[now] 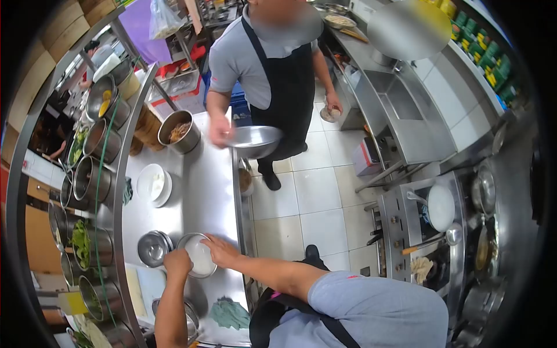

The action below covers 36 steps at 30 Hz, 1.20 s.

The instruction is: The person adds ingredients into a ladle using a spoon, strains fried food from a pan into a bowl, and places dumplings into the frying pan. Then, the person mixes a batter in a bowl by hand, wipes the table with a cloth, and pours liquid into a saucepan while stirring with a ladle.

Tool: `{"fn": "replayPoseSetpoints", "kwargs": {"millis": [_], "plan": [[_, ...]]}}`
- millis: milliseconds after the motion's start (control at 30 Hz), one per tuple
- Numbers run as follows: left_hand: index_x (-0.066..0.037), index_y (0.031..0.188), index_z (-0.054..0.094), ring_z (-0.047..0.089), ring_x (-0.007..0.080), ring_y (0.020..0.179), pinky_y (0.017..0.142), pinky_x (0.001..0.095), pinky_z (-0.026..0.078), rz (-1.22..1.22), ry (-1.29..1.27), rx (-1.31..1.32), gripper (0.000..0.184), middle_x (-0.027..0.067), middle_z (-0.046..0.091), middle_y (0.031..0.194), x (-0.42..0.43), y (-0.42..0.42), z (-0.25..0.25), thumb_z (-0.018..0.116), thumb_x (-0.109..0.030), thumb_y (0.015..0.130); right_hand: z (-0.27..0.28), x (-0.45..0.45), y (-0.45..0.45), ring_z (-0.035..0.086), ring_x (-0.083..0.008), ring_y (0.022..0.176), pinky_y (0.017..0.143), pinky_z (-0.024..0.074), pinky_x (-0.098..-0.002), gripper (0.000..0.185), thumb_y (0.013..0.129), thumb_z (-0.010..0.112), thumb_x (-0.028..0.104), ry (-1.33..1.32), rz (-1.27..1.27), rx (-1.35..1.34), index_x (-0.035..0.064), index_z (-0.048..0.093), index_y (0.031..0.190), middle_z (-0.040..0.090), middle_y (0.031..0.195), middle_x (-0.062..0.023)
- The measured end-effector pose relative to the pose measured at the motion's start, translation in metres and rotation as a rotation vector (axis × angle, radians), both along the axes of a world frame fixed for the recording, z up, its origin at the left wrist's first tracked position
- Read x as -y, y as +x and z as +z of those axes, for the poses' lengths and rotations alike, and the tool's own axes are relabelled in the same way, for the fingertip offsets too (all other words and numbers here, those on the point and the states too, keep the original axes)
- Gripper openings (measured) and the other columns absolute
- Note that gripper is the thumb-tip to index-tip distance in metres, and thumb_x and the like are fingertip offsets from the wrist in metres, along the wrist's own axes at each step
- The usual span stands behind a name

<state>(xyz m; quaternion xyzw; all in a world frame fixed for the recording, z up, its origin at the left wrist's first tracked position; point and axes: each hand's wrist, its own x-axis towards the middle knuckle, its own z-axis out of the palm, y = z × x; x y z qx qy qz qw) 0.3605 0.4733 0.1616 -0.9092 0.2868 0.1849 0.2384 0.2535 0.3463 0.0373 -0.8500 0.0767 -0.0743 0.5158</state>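
Between the hands I see a round metal bowl [190,239], white stuff [202,261] inside. The right hand [222,253] grasps its rim, forearm stretched across; the left hand [177,263] is curled at the opposite edge, though my feed can't tell me what it grips. Just beyond the left hand are stacked metal bowls [152,249]; farther out, white dishes [143,184] and a pot [186,147] of brown food [179,133].

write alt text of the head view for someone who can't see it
A person's left hand and right hand are at a round metal container with white contents on a steel kitchen counter. Nearby, a co-worker in a black apron holds a metal bowl.
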Motion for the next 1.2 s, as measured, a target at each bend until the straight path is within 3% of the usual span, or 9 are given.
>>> {"fn": "replayPoseSetpoints", "kwargs": {"millis": [133, 233, 600, 700, 800, 933, 1033, 1100, 1200], "plan": [[-0.009, 0.096, 0.077, 0.072, 0.0336, 0.088, 0.080, 0.0426, 0.056, 0.251, -0.067, -0.078, 0.030, 0.0178, 0.073, 0.097, -0.034, 0.020, -0.007, 0.066, -0.028, 0.076, -0.006, -0.002, 0.004, 0.043, -0.0427, 0.132, 0.108, 0.0391, -0.0490, 0.048, 0.086, 0.046, -0.003, -0.014, 0.009, 0.013, 0.0103, 0.048, 0.132, 0.038, 0.150, -0.0203], [-0.019, 0.094, 0.078, 0.070, 0.0335, 0.096, 0.085, 0.0438, 0.054, 0.398, -0.284, -0.153, 0.024, 0.0171, 0.073, 0.099, -0.058, 0.012, -0.016, 0.065, -0.029, 0.078, 0.002, 0.000, 0.003, 0.043, -0.0433, 0.132, 0.108, 0.0392, -0.0492, 0.046, 0.085, 0.046, -0.003, 0.007, 0.022, -0.013, 0.0102, 0.050, 0.129, 0.037, 0.150, -0.0208], [-0.019, 0.101, 0.076, 0.069, 0.0346, 0.097, 0.084, 0.0474, 0.054, 0.584, -0.579, -0.038, 0.028, 0.0136, 0.073, 0.098, -0.068, -0.031, -0.052, 0.060, -0.036, 0.087, -0.001, 0.002, 0.007, 0.047, -0.0460, 0.126, 0.104, 0.0418, -0.0493, 0.042, 0.084, 0.045, -0.001, 0.001, 0.067, -0.013, 0.0099, 0.050, 0.124, 0.042, 0.144, -0.0237], [-0.016, 0.100, 0.075, 0.067, 0.0387, 0.097, 0.082, 0.0512, 0.053, 0.488, -0.618, 0.011, 0.029, 0.0167, 0.071, 0.102, -0.082, -0.041, -0.069, 0.058, -0.037, 0.090, -0.030, 0.001, 0.020, 0.053, -0.0429, 0.117, 0.101, 0.0442, -0.0445, 0.050, 0.076, 0.050, -0.008, -0.071, 0.139, 0.175, 0.0058, 0.050, 0.124, 0.054, 0.123, -0.0233], [-0.016, 0.106, 0.072, 0.065, 0.0382, 0.099, 0.083, 0.0503, 0.052, 0.501, -0.659, 0.067, 0.028, 0.0152, 0.070, 0.103, -0.080, -0.064, -0.063, 0.054, -0.032, 0.093, -0.034, -0.001, 0.019, 0.057, -0.0417, 0.112, 0.095, 0.0477, -0.0433, 0.053, 0.077, 0.050, -0.008, 0.073, 0.132, 0.126, 0.0080, 0.049, 0.127, 0.054, 0.124, -0.0237], [-0.018, 0.108, 0.072, 0.066, 0.0385, 0.094, 0.081, 0.0514, 0.052, 0.619, -0.720, 0.042, 0.028, 0.0166, 0.070, 0.098, -0.064, -0.085, -0.025, 0.052, -0.031, 0.094, -0.011, 0.001, 0.019, 0.059, -0.0477, 0.105, 0.091, 0.0485, -0.0512, 0.048, 0.082, 0.046, -0.003, -0.074, 0.097, 0.164, 0.0116, 0.049, 0.128, 0.050, 0.132, -0.0238], [-0.016, 0.102, 0.073, 0.068, 0.0386, 0.089, 0.079, 0.0520, 0.053, 0.592, -0.668, 0.107, 0.025, 0.0173, 0.071, 0.094, -0.056, -0.108, -0.012, 0.053, -0.027, 0.092, 0.003, 0.010, 0.012, 0.057, -0.0468, 0.110, 0.093, 0.0481, -0.0524, 0.050, 0.082, 0.046, -0.003, -0.069, 0.125, -0.051, 0.0121, 0.048, 0.129, 0.047, 0.135, -0.0236], [-0.013, 0.095, 0.072, 0.070, 0.0374, 0.081, 0.073, 0.0503, 0.055, 0.362, -0.528, 0.165, 0.020, 0.0166, 0.071, 0.089, -0.057, -0.083, 0.002, 0.056, -0.021, 0.086, -0.025, 0.002, 0.028, 0.055, -0.0447, 0.114, 0.095, 0.0477, -0.0519, 0.052, 0.082, 0.048, 0.000, -0.144, 0.059, 0.128, 0.0121, 0.047, 0.132, 0.046, 0.137, -0.0230], [-0.008, 0.088, 0.071, 0.070, 0.0353, 0.074, 0.067, 0.0474, 0.055, 0.240, -0.461, 0.230, 0.018, 0.0159, 0.070, 0.084, -0.064, -0.074, 0.007, 0.055, -0.016, 0.083, -0.008, 0.009, 0.007, 0.054, -0.0445, 0.116, 0.097, 0.0471, -0.0507, 0.058, 0.082, 0.046, -0.002, -0.111, 0.145, 0.019, 0.0128, 0.045, 0.138, 0.044, 0.139, -0.0240]]}}
